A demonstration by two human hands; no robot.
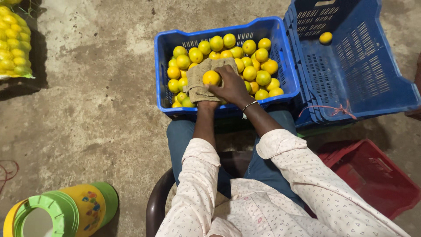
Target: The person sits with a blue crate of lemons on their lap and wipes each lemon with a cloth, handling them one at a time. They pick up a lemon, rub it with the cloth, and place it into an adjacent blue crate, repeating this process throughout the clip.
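Right hand: reached forward from the chair, wrist bent, thin bangle on it; fingers curled around a yellow citrus fruit, pressing it onto the burlap cloth.
Left hand: forearm stretched straight ahead, the hand itself tucked under the cloth at the crate's near rim (whether open or closed could not be told).
Citrus fruit in hand: sat on top of the cloth, left of centre in the near crate.
Burlap cloth: tan, coarse weave, draped over the fruit pile and the left hand.
Near crate: blue plastic with slotted walls, at 12 o'clock from the person's knees, heaped with yellow and greenish citrus.
Second crate: blue, tilted, at 2 o'clock, touching the first; a single fruit lay inside, and a red string was tied at its near rim.
Red crate: at 4 o'clock, beside the right sleeve.
Mesh sack: at 10 o'clock, packed with yellow fruit.
Round container: at 8 o'clock on the concrete floor, lying on its side, yellow wall with small coloured pictures, green rims.
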